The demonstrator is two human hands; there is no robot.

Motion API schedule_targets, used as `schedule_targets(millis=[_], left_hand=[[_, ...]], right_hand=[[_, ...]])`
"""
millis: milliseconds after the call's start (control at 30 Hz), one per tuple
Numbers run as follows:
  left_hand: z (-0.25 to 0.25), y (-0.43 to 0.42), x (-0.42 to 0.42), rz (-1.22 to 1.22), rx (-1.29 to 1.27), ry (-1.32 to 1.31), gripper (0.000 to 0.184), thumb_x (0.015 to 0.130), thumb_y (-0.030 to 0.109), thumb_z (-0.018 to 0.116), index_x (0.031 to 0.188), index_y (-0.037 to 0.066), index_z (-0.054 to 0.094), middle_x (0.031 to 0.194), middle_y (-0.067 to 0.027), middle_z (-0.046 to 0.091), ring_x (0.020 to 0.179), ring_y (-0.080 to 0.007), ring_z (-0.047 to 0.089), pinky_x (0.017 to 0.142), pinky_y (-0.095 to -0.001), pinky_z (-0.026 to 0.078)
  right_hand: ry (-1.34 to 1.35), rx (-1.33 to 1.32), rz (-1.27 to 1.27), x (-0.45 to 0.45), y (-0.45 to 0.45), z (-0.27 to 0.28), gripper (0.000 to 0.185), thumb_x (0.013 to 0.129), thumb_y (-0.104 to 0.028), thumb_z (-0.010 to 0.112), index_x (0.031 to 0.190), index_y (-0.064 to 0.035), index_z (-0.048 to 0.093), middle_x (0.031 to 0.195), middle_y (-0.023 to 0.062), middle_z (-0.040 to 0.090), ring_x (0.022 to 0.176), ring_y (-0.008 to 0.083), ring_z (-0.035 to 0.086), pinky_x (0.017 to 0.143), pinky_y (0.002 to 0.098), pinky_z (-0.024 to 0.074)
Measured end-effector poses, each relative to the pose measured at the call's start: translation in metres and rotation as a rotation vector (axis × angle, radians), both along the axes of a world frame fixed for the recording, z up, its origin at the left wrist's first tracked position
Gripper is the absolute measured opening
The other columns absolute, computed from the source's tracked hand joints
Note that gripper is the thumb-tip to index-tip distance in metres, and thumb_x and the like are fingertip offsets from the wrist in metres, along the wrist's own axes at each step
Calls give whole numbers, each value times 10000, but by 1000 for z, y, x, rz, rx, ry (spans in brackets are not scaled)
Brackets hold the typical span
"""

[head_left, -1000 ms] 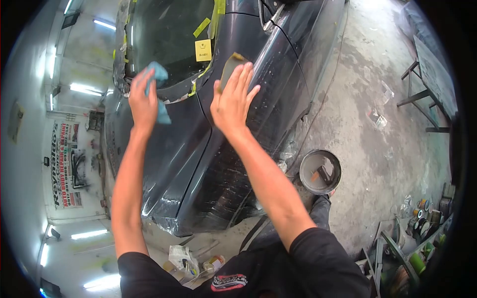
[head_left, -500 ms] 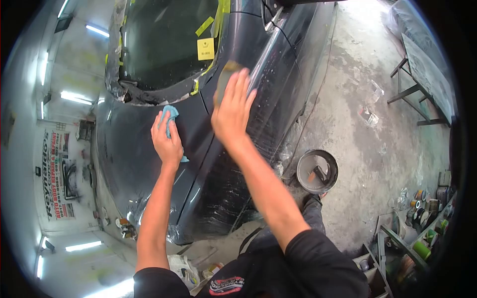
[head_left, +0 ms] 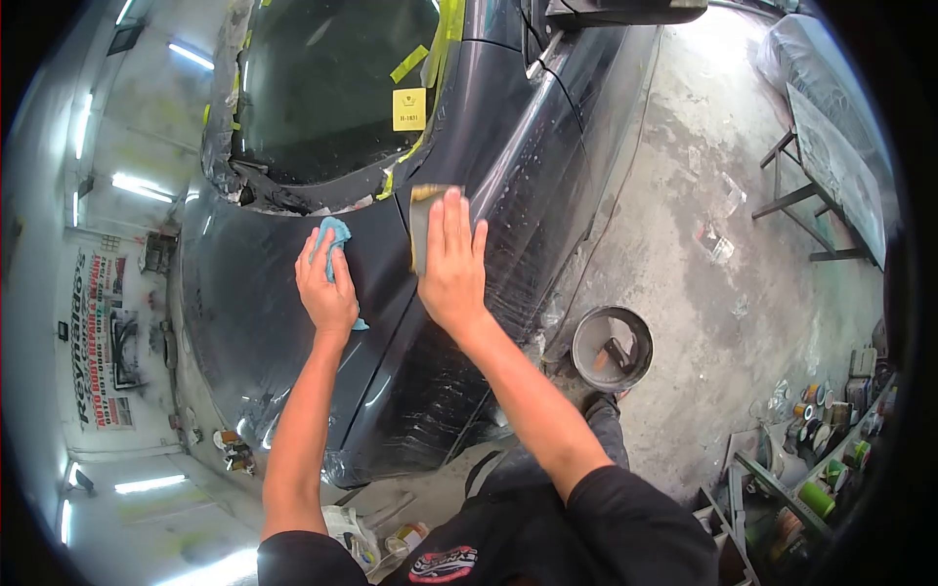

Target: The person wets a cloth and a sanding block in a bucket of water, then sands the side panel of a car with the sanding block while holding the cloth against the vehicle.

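A dark grey car body panel (head_left: 264, 283) spreads out before me, wet and streaked along its side. My left hand (head_left: 328, 291) rests on it, gripping a crumpled blue cloth (head_left: 334, 234) that pokes out past the fingertips and below the palm. Flat against the panel near the rear window's corner, my right hand (head_left: 451, 264) presses a sheet of sandpaper (head_left: 422, 220), grey with a brownish edge. Part of that sheet is hidden under the fingers. Yellow tape and a yellow label (head_left: 409, 109) mark the window glass (head_left: 322, 88).
On the concrete floor to the right stands a round black bucket (head_left: 613, 349) with dark items inside. Farther right is a metal stand (head_left: 816, 195) carrying a panel. Several cans and tape rolls (head_left: 821, 415) crowd the lower right. A banner (head_left: 98, 342) hangs on the left wall.
My right hand has slid back toward me with the sandpaper, away from the upper side of the panel. My left hand stays in nearly the same place on the cloth.
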State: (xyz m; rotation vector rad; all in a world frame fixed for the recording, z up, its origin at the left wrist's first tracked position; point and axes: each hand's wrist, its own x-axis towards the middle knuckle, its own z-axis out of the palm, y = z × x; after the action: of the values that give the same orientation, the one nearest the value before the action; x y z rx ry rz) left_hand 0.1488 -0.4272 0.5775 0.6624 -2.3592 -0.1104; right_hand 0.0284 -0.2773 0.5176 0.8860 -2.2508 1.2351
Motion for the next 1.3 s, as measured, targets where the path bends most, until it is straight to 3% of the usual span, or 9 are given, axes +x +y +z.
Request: schedule_targets(millis=[67,233,467,667,867,1067,1167,1233,1300], left_hand=[[0,-1,-1,-5,-15,7,338,1070,187,614,1372,70,713,1452,-175,650,1346,-368,589,1150,-469,434],[1,2,-1,-13,-20,7,335,1069,185,613,1368,72,715,1452,-172,651,1342,-370,593,1144,-470,440],[2,2,-4,31,-24,-8,323,1079,160,605,1366,62,718,1466,-154,655,1353,-334,594,1156,-432,443],[2,3,2,12,-6,-4,317,1077,157,606,1358,65,722,1460,-159,658,1345,-337,602,1151,-439,449],[5,3,-4,24,-23,2,315,1075,152,609,1354,59,722,1437,-166,671,1342,-341,607,1149,-439,450],[4,2,0,19,-20,-10,314,1073,150,609,1351,59,724,1436,-164,672,1340,-340,609,1147,-439,452],[6,5,-3,19,-20,-5,312,1076,163,608,1345,57,726,1439,-163,670,1328,-343,615,1143,-442,454],[6,4,-1,31,-13,-6,312,1080,175,606,1341,56,728,1442,-161,669,1319,-345,619,1143,-444,454],[3,0,-2,19,-28,4,309,1078,181,611,1336,62,733,1439,-160,672,1313,-343,622,1141,-440,452]], right_hand=[[4,-22,17,-18,0,-6,662,932,-26,544,1562,129,413,1691,330,335,1573,456,354,1236,647,295],[42,-165,-65,-148,-23,52,673,919,-23,541,1557,141,401,1663,343,361,1559,487,352,1231,650,324],[2,-43,70,-21,5,-10,740,883,9,585,1581,132,370,1679,368,320,1562,510,350,1217,664,322],[77,-170,-70,-178,-26,59,635,911,-7,548,1518,142,437,1644,352,379,1515,509,395,1209,644,363],[14,-49,126,-43,10,-9,659,920,-4,537,1554,134,420,1670,358,352,1548,517,375,1205,662,348],[170,-104,-43,-197,-22,64,648,921,-22,547,1540,127,424,1647,334,392,1523,493,401,1201,632,381],[130,-76,-19,-143,-9,52,655,923,-20,534,1544,145,409,1658,354,362,1540,503,375,1218,620,366],[148,-50,78,-75,5,11,634,925,-7,527,1534,144,442,1649,367,380,1540,496,401,1212,611,377],[124,-24,147,-46,13,-4,596,930,-22,546,1505,126,489,1644,337,415,1530,464,437,1194,616,397]])
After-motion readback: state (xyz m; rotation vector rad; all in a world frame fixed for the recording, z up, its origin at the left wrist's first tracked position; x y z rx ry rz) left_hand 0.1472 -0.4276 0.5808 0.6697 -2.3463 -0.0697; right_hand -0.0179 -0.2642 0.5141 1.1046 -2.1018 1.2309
